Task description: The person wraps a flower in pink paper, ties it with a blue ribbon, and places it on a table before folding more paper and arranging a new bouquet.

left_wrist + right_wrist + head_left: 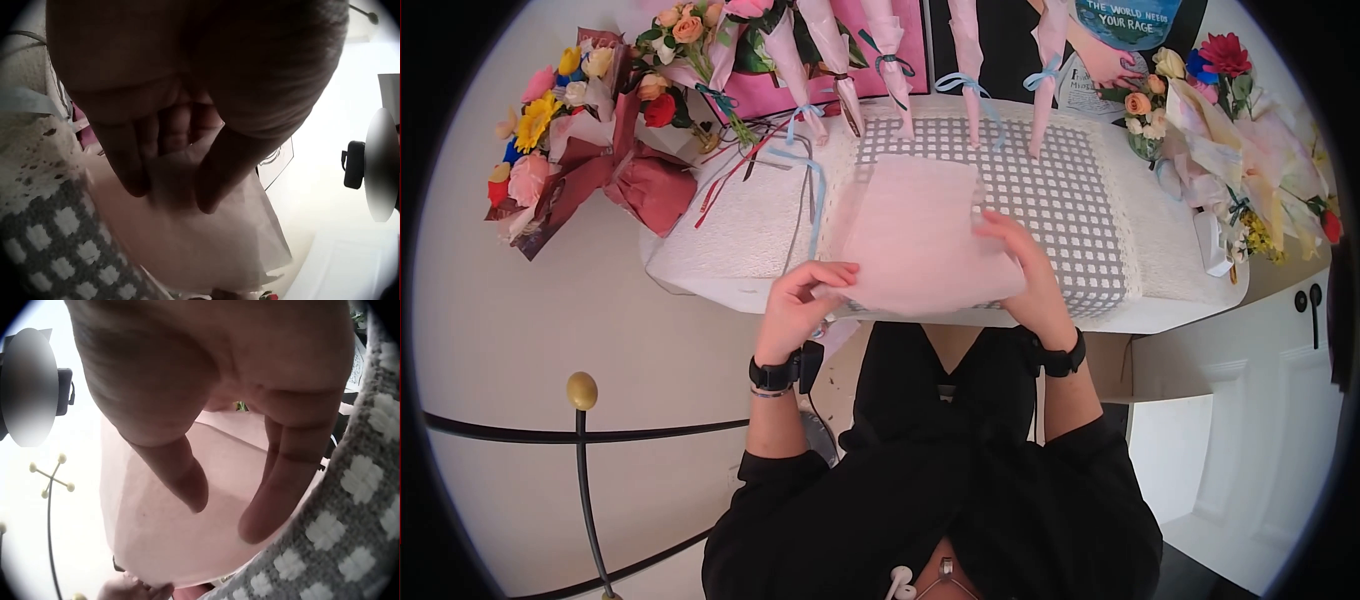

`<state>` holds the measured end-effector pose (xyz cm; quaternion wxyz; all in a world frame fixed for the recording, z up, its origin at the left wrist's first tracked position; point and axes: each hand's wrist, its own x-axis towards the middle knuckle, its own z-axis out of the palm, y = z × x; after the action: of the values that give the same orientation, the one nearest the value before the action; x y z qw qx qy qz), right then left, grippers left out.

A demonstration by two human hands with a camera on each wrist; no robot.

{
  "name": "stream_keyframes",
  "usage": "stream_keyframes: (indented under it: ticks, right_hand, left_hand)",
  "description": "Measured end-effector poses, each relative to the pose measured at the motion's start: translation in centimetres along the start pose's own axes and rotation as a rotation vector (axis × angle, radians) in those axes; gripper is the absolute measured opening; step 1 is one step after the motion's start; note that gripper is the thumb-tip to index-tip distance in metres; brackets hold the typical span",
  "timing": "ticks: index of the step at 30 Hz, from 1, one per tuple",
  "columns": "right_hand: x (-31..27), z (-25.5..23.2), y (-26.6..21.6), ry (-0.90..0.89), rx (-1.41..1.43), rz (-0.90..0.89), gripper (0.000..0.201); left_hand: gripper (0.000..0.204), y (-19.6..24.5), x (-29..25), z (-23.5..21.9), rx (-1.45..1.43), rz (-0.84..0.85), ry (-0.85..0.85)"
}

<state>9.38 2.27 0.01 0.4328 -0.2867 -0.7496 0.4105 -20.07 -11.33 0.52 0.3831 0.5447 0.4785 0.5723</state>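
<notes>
A sheet of pale pink wrapping paper (915, 235) lies over the checked cloth (1060, 200), its near edge lifted. On the left, my left hand (798, 305) pinches the sheet's near corner; the left wrist view shows the paper (187, 250) passing between the thumb and index finger of the hand (200, 81). My right hand (1035, 285) is at the right edge, fingertips near its upper side. In the right wrist view, the thumb and fingers of this hand (219, 375) stand apart against the paper (156, 519), with a gap between their tips.
Several narrow pink-wrapped cones (887, 60) with ribbon bows line the table's far side. Bouquets stand at the left (565, 140) and right (1230, 150). Loose blue and red ribbons (815, 185) lie left of the cloth. A white box (1215, 243) sits at the table's right end.
</notes>
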Motion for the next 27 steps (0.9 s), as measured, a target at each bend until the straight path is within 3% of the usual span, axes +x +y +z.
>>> stream_keyframes:
  ticks: [1, 5, 7, 10, 14, 17, 19, 21, 23, 27]
  right_hand:
    - [-0.1, -0.6, 0.4, -0.083, -0.157, -0.119, 0.05]
    - [-0.9, -1.5, 0.6, -0.092, -0.129, -0.035, 0.036]
    - [-1.2, -1.7, 0.0, 0.069, -0.131, -0.001, 0.031]
    - [-1.8, -2.1, 1.9, 0.161, 0.009, 0.048, 0.035]
    - [-2.4, -2.5, 2.1, 0.257, -0.109, 0.055, 0.037]
    - [-2.7, -3.5, 2.4, 0.307, -0.22, -0.02, 0.039]
    - [-3.0, -4.9, 2.4, 0.288, -0.297, -0.027, 0.034]
    - [-3.3, -5.9, 2.2, 0.309, -0.308, 0.006, 0.034]
    - [-3.7, -7.0, 2.6, 0.329, -0.32, 0.04, 0.033]
    - [-3.9, -8.1, 3.5, 0.362, -0.301, -0.003, 0.029]
  left_hand:
    - [0.01, -0.2, 0.0, 0.2, -0.001, 0.035, -0.101]
    - [0.009, -0.9, -0.3, 1.3, 0.143, 0.049, -0.165]
    - [0.013, -1.1, -0.2, 1.5, 0.129, -0.105, -0.102]
    - [0.015, -0.8, 0.0, 1.7, 0.116, -0.159, -0.051]
    - [0.016, 0.3, 0.2, 1.7, 0.209, -0.153, -0.059]
    - [0.013, 0.4, 0.0, -0.2, 0.333, -0.1, 0.017]
    - [0.014, 0.2, -0.1, -2.9, 0.483, 0.157, 0.193]
    - [0.015, 0.1, -0.8, -6.2, 0.564, 0.191, 0.444]
    - [0.016, 0.2, -1.6, -9.2, 0.668, 0.111, 0.615]
    - [0.013, 0.4, -3.1, -10.3, 0.828, 0.143, 0.612]
